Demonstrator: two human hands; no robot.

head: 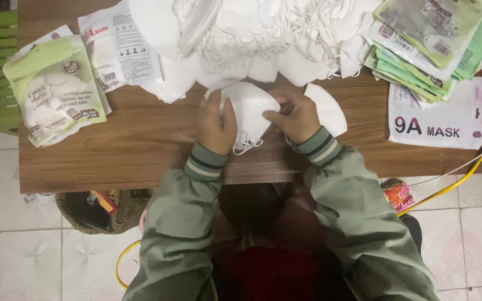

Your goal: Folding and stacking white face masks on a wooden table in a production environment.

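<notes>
Hands, left (214, 124) and right (295, 115), fingers pinching white folded mask (249, 108) on bench (140, 145); green pouch (54, 89) far left, white flat packet (436, 120) right, green packets (430, 39) stacked above.

A white folded face mask (249, 111) lies flat on the wooden surface (140, 145), just below the heap of white masks (263, 33). Its white ear loops (246, 146) trail from its lower edge, toward the surface's near edge.

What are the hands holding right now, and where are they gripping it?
Both hands, left hand and right hand, hold one folded white face mask by its opposite side edges.
</notes>
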